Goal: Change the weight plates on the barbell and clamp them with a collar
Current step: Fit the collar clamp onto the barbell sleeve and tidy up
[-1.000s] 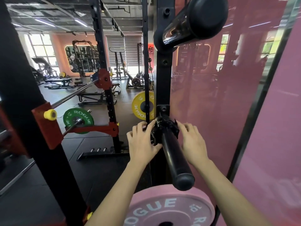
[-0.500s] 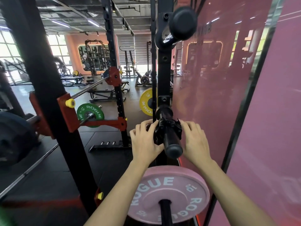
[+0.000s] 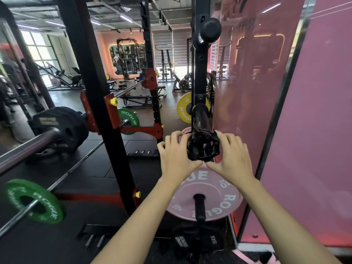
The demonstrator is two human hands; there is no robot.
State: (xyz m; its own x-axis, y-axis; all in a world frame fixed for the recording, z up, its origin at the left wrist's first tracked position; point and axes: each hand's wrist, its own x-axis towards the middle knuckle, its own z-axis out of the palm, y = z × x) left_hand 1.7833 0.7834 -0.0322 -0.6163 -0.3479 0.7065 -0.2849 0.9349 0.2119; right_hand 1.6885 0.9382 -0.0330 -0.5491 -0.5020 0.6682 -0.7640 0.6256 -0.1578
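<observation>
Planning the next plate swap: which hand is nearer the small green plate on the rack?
Left. The left hand grips the collar on the side facing the green plate; the right hand holds the collar's far side.

Daylight floods in from the windows (image 3: 41,52) at far left, blowing them out to near white. Ceiling strip lights (image 3: 125,18) add thin bright bars. The pink glossy panel (image 3: 253,77) at right carries soft reflections and glare streaks. Wide-angle distortion bends the uprights outward. The near-left green plate (image 3: 32,201) and barbell (image 3: 28,147) are smeared with blur; the centre stays fairly sharp.
</observation>
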